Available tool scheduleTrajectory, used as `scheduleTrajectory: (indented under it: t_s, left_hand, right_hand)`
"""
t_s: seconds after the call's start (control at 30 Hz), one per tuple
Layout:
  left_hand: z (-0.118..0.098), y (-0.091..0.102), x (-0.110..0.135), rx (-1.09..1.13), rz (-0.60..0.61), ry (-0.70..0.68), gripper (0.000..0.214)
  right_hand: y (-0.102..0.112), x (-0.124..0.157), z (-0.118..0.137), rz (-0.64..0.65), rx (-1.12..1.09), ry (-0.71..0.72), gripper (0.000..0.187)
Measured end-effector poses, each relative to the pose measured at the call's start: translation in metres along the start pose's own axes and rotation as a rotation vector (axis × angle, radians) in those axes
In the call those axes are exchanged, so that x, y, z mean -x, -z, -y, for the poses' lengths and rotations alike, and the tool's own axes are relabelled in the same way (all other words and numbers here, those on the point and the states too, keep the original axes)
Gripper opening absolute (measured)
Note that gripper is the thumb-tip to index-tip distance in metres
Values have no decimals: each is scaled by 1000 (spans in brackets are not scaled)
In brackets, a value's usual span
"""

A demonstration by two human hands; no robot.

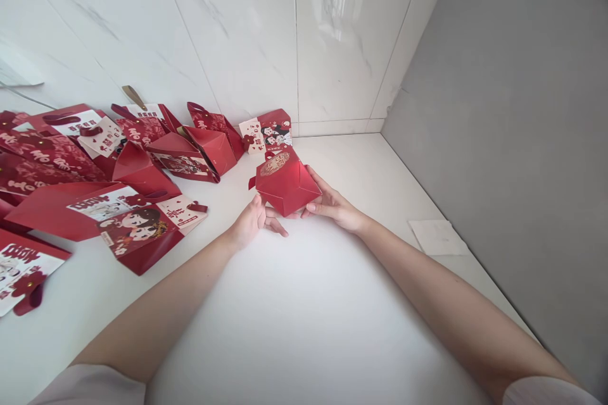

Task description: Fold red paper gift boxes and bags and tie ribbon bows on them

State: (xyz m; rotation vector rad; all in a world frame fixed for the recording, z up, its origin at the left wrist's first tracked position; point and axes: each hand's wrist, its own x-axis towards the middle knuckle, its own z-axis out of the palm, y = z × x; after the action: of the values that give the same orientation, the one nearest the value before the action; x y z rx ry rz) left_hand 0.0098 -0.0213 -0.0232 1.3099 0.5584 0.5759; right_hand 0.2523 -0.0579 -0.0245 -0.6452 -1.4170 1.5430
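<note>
A folded red gift box (287, 183) with a round gold emblem is held in front of me, its creased closed end turned toward me. My right hand (332, 205) grips its right side, thumb near the lower corner and fingers along the side and underneath. At the lower left corner is my left hand (254, 221), thumb up beside the edge and fingers loosely stretched out below the box. Whether the left fingertips press on it is hard to tell. Just behind stands another red box (278, 130) with cartoon figures and a pale tag.
Many red gift boxes with ribbon handles crowd the left of the white table, including one with a cartoon couple (133, 231). A white paper (437, 237) lies at the right edge. A marbled tile wall (251, 31) and a grey wall (498, 107) bound the table.
</note>
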Motion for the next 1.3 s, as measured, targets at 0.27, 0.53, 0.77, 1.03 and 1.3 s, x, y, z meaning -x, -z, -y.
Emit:
scheduleTrajectory:
  t_s: [0.27,0.53,0.77,1.03,1.3]
  left_hand:
    - [4,6,-4,19,-79,-22,77]
    - [12,10,-4,-5,-78,-29,81]
    - [8,7,-4,-15,-76,-30,82]
    - [5,1,-2,-109,-162,-25,73]
    - [0,-6,-3,-10,-174,-117,75]
  right_hand:
    - [-18,-1,-2,-122,27,71,101]
    - [-29,1,4,-182,8,62,97]
    - [-27,1,3,-176,7,60,96]
    - [-22,4,-2,-263,168,54,69]
    - [-15,4,-3,-499,751,346,58]
